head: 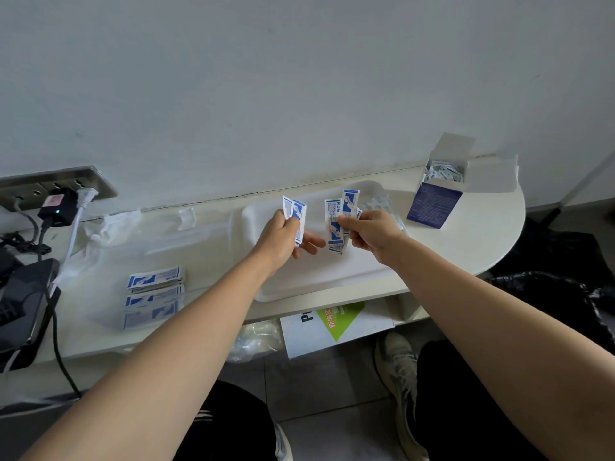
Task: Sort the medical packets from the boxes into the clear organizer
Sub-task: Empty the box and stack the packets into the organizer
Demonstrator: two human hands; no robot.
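The left hand pinches two slim blue-and-white paper packets upright between thumb and curled fingers. Just apart at its 3 o'clock, the right hand grips a loose fan of packets of the same kind, thumb on top. A narrow gap separates the two bunches.

Both hands hover over a white tray with rounded corners and a smooth matt face. Its near edge runs close to the front lip of the table. The table is glossy white with a curved right end. The wall closes it off at 12 o'clock, and open surface lies between the tray and the blue box.

That cardboard box stands at 2 o'clock of the hands, flaps up, with crumpled sachets filling it. At 8 o'clock of the left hand lies the clear organizer. Its glassy walls are hard to trace and perhaps reach back to the wall. Flat stacked packets sit in rows in its near part. A power strip with cables crowds the 9 o'clock end.
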